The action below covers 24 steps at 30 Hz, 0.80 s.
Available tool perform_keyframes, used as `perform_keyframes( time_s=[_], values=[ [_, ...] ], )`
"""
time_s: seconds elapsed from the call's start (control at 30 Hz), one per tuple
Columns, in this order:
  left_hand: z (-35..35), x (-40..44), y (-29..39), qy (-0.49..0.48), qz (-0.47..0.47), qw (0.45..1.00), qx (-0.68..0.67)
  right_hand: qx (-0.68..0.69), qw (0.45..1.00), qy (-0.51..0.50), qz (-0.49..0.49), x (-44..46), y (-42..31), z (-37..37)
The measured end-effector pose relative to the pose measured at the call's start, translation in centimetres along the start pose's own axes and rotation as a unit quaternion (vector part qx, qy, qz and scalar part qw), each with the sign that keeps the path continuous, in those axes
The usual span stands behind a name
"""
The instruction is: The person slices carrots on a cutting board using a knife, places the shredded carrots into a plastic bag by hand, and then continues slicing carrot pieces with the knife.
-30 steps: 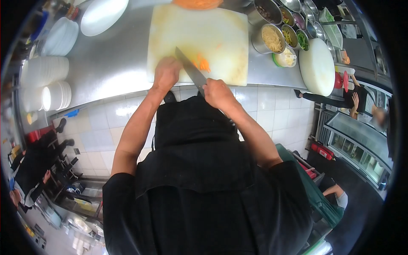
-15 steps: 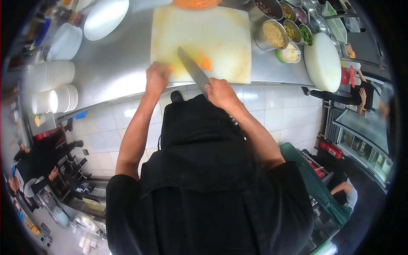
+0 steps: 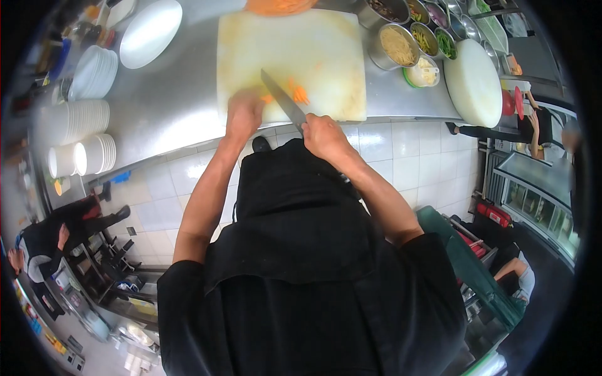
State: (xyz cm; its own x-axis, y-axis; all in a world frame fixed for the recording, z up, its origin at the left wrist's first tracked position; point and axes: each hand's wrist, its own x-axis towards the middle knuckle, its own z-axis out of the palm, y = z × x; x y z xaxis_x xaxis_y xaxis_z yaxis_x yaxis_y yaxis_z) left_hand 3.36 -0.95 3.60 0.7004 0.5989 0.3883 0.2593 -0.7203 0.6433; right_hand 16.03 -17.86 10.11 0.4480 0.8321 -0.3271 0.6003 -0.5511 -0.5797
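My right hand (image 3: 323, 136) is wrapped around the handle of a large kitchen knife (image 3: 282, 97), its blade pointing up and left over the white cutting board (image 3: 288, 47). On the blade's left side, my left hand (image 3: 244, 113) is bent and closed at the board's near edge, slightly blurred. An orange piece of carrot (image 3: 268, 99) shows at its fingertips, close to the blade; the rest of it is hidden. Cut carrot strips (image 3: 300, 93) lie on the board just right of the blade.
Steel containers of cut ingredients (image 3: 395, 47) and a round white board (image 3: 473, 83) stand on the right. Stacked bowls (image 3: 84, 119) and an oval plate (image 3: 150, 32) are on the left. An orange heap (image 3: 280, 6) is at the top. Other people are at both sides.
My left hand has moved right, toward the blade, with the orange piece at its fingertips. The knife has hardly moved. The whole view has shifted slightly.
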Motion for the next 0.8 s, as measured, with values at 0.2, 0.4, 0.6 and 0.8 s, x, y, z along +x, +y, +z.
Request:
perform_keyframes(
  time_s=[0.2, 0.4, 0.6, 0.8],
  values=[
    [1.3, 0.7, 1.0, -0.085, -0.079, 0.992, 0.058, 0.013, 1.000, 0.001, 0.011, -0.1, -0.2, -0.2],
    [2.3, 0.4, -1.0, -0.067, -0.192, 0.978, -0.038, 0.018, 1.000, 0.009, 0.004, -0.1, 0.1, 0.2],
    [0.8, -1.0, -1.3, -0.016, -0.128, 0.991, -0.027, -0.012, 1.000, 0.000, -0.006, -0.3, -0.5, 0.3],
    [0.6, -0.7, -2.4, -0.024, -0.008, 0.999, 0.022, -0.081, 0.995, -0.044, -0.029, -1.3, -3.0, -1.0]
  ],
)
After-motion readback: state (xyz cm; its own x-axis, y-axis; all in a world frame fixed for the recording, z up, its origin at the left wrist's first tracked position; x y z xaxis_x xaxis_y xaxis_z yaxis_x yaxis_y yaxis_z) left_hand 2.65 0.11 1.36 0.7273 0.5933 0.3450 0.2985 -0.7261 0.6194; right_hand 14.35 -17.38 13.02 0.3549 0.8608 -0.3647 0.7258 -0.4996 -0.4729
